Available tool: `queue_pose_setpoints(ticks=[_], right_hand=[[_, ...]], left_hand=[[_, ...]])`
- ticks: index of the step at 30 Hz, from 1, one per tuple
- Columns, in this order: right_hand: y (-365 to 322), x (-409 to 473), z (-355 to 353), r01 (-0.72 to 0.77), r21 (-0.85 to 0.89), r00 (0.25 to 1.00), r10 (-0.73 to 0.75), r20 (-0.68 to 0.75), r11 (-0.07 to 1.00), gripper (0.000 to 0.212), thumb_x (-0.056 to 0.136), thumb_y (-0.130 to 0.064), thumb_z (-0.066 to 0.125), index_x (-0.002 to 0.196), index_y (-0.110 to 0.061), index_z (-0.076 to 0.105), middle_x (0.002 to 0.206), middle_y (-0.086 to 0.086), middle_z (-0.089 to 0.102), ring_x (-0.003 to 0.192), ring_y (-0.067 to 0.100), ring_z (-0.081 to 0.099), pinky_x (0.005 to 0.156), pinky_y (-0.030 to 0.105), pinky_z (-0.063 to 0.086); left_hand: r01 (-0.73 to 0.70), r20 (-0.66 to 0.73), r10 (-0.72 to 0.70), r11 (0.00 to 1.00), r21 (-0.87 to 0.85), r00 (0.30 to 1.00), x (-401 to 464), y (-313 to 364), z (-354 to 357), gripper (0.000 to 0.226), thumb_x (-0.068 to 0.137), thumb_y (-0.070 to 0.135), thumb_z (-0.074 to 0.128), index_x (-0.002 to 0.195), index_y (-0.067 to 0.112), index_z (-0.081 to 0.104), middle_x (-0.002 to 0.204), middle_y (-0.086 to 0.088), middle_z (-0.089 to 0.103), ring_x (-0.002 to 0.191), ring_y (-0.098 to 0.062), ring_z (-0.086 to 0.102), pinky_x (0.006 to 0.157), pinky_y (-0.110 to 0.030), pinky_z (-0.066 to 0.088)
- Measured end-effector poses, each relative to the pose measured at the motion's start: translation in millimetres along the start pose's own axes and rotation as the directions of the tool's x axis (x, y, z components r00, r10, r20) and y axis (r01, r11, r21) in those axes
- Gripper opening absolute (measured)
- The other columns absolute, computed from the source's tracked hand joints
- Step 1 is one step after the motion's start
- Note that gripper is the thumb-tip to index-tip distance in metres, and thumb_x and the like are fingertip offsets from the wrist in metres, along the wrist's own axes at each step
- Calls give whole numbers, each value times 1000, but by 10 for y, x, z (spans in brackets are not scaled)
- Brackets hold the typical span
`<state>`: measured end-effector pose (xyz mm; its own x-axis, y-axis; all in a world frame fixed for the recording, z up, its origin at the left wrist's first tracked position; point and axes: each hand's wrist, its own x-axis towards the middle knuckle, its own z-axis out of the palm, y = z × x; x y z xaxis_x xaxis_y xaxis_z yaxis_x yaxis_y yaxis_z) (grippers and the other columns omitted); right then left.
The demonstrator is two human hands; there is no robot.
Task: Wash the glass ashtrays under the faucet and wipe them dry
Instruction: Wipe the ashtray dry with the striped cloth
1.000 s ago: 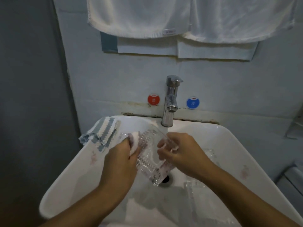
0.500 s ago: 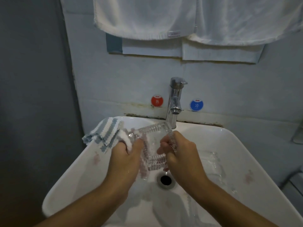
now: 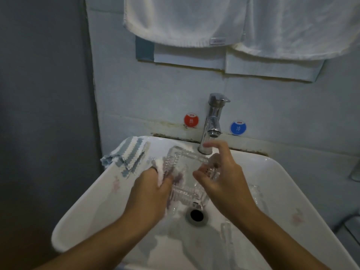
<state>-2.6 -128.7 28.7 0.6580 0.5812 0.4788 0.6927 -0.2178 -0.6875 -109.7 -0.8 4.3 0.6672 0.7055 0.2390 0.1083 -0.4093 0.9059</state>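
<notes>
Glass ashtray point(image 3: 187, 172) is held between both hands above the sink point(image 3: 81, 207), now turned flatter, its open face upward — half a second ago it stood more on edge. It is gripped at its left edge by the left hand point(image 3: 150, 193) through a white cloth point(image 3: 158, 168). The right edge is pinched by the right hand point(image 3: 220, 176), whose index finger has been lifted toward the faucet point(image 3: 213, 121) just beyond.
</notes>
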Motion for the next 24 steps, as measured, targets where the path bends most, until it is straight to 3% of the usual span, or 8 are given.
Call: queue_pose_setpoints(ticks=[3,6,8,10,14,16,21,24], right_hand=[[4,30,-128,3,-156,986,24,168,988,15,89,-25,72,101,-29,64,92,-14,69,80,3,69,72,22,60],[21,-2,-106,1,-197,945,64,321,980,12,96,-20,64,87,-26,59,83,-6,64,70,7,63,70,30,60],[33,-16,-40,18,-181,971,26,238,983,12,99,-16,59,88,-22,56,83,-3,62,67,9,61,64,33,60],[56,-32,21,17,-121,997,-7,79,992,11,99,-12,57,91,-19,56,84,-2,61,64,12,63,56,32,59],[27,-63,80,89,70,987,-78,-142,994,13,99,-2,55,92,-13,57,79,-3,59,62,11,64,47,20,54],[21,-63,89,107,72,981,-93,-171,992,9,100,-10,55,93,-15,56,78,-7,59,64,7,64,47,15,51],[78,-63,126,47,33,996,-44,-72,998,14,100,-6,54,91,-16,56,79,-4,58,62,9,63,48,25,57],[56,-83,104,95,148,990,-78,-116,984,15,101,-7,53,89,-17,55,78,-2,60,59,13,64,47,23,55]], left_hand=[[-136,-32,140,986,95,990,2,7,-8,37,92,53,57,96,18,69,83,3,74,79,-16,70,74,-45,58],[-200,-74,211,971,130,975,-21,31,9,20,96,30,63,109,16,70,97,4,74,92,-13,69,82,-41,57],[-137,-96,132,990,-44,987,-14,60,-3,8,95,23,65,102,25,69,92,9,73,84,-6,70,73,-35,59],[47,-36,-60,959,-278,998,-25,120,2,6,95,25,65,100,28,65,91,12,73,83,-6,71,66,-29,58],[269,283,-154,862,-429,947,-58,137,100,23,98,35,60,117,23,67,104,5,77,98,-17,73,94,-43,55],[271,282,-157,861,-430,946,-70,134,143,23,99,35,57,115,22,67,102,3,77,97,-19,73,95,-46,54],[87,10,-93,887,-453,996,-42,140,89,10,99,36,56,102,29,61,87,14,75,85,-4,72,76,-30,58],[151,153,-96,903,-401,984,-45,119,96,24,94,46,61,106,26,67,94,2,77,88,-20,74,75,-42,60]])
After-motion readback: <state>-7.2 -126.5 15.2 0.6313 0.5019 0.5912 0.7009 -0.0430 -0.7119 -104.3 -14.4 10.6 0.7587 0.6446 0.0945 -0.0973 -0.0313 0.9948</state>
